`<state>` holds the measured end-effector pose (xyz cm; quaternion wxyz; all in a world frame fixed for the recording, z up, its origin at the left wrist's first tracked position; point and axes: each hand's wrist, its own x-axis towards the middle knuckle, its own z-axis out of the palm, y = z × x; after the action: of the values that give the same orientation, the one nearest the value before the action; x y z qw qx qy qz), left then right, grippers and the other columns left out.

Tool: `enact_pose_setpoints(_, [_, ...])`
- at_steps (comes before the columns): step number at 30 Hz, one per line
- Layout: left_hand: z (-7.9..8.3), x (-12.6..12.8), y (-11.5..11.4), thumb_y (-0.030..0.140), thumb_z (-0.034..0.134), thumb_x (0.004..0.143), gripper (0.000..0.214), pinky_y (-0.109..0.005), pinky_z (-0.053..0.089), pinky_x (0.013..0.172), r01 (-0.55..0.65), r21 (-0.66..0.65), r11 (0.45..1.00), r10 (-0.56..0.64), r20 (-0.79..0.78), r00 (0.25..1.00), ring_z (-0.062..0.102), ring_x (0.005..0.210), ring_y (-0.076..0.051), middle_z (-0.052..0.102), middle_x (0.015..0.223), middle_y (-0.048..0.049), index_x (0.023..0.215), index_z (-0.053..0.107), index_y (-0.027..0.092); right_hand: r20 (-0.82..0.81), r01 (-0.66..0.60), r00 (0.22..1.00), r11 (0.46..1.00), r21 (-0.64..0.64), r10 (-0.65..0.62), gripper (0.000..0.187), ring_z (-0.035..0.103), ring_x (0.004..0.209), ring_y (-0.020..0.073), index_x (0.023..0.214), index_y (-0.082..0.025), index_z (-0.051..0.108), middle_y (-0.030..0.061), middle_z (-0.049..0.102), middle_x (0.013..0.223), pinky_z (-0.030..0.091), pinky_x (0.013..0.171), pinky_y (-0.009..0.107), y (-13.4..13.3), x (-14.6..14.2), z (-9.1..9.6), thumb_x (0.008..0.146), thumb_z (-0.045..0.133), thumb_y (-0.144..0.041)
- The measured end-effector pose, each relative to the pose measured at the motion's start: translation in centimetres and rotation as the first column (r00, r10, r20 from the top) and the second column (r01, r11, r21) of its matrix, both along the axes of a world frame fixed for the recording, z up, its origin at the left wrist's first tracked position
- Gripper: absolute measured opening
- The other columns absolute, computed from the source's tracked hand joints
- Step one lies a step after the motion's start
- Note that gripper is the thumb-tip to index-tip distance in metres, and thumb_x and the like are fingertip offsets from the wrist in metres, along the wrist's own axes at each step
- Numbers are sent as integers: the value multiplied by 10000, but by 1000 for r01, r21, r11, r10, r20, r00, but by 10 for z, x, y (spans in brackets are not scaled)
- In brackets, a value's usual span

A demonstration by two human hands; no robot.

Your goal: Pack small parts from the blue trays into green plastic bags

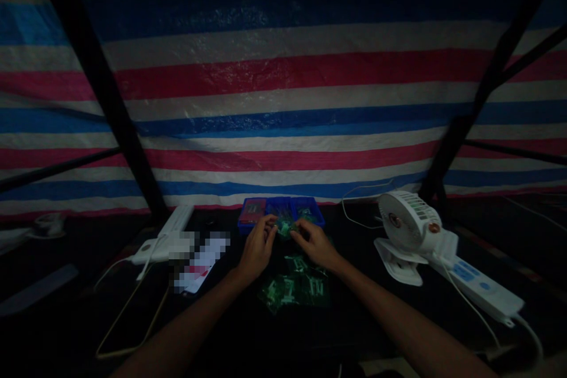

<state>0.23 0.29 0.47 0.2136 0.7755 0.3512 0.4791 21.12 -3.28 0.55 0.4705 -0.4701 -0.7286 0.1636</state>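
Note:
Between my two hands a small clear green plastic bag (284, 229) is held in front of a blue divided tray (244, 228). My left hand (259, 246) pinches the bag's left side with thumb and fingers. On its right side, the thumb and fingers of my right hand (315, 241) close on it too. Several more green bags (295, 291) with pale slim pieces inside lie on the dark table below my hands. The tray's left compartment has a reddish packet (253, 209); its other compartments hold small items too dim to make out.
A white clip fan (403, 227) stands to the right, beside a white power strip (482, 292) with cords. Leftward lie a phone (201, 266), partly blurred, and another white power strip (175, 224). Dark metal posts (100, 85) and a striped sheet (283, 74) rise behind the table.

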Motion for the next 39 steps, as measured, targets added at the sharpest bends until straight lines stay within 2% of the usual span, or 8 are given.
enact_pose_setpoints(6, [-5,2,-3,274,559,988,412,-311,518,819,46,-51,998,-49,-48,998,624,826,-158,643,1078,-55,1386,472,214,-41,5,999,1000,2,-5,231,526,712,170,886,-215,581,-12,558,776,414,674,277,0,1,1,1008,541,-407])
enact_pose_setpoints(11, [-7,2,-1,311,543,1003,410,-296,507,795,85,-84,993,-87,-30,996,614,817,-157,630,1018,-32,1396,461,228,-24,-8,1000,1000,-11,8,201,518,700,173,862,-217,581,-16,551,754,402,666,278,-1,0,3,984,566,-375])
enact_pose_setpoints(16, [2,2,-4,282,519,1004,334,-273,491,768,56,-51,997,-56,-11,998,603,791,-145,627,975,-20,1334,529,231,-13,-14,1000,1000,15,14,208,526,710,177,844,-218,576,-9,558,764,410,665,282,-1,-2,0,978,581,-377])
enact_pose_setpoints(19, [5,2,-6,293,536,995,238,-259,480,715,52,-53,997,-52,3,999,598,740,-138,639,914,-8,1217,582,219,-12,-41,999,999,14,42,191,542,732,180,879,-220,584,-1,572,795,417,675,283,-1,-2,1,989,570,-376])
enact_pose_setpoints(26, [0,3,-3,270,578,968,254,-262,510,750,55,-77,996,-53,22,998,626,748,-120,670,1066,-32,1214,550,214,0,-36,999,999,-1,36,91,533,721,178,902,-217,593,-7,564,791,409,673,282,-1,1,2,954,573,-290])
enact_pose_setpoints(30, [2,3,-4,268,558,983,257,-267,500,744,54,-29,998,-55,-21,998,612,754,-136,671,989,-22,1232,593,213,-3,-43,999,999,-3,43,69,541,745,179,927,-221,583,-3,571,822,412,693,283,-1,0,0,957,559,-278])
enact_pose_setpoints(33, [0,3,-2,280,561,989,201,-274,494,749,58,15,998,-57,-37,998,614,787,-153,673,971,-26,1162,634,206,-13,-51,999,999,-1,51,102,552,771,183,932,-222,585,3,589,851,423,715,288,0,1,-1,982,538,-296])
enact_pose_setpoints(39, [-5,2,0,314,561,1006,160,-286,483,765,60,4,998,-60,-56,997,609,809,-162,661,982,-27,1090,633,199,-17,-53,998,998,-16,53,155,560,773,184,947,-220,597,3,600,846,432,725,290,0,2,1,1013,522,-338])
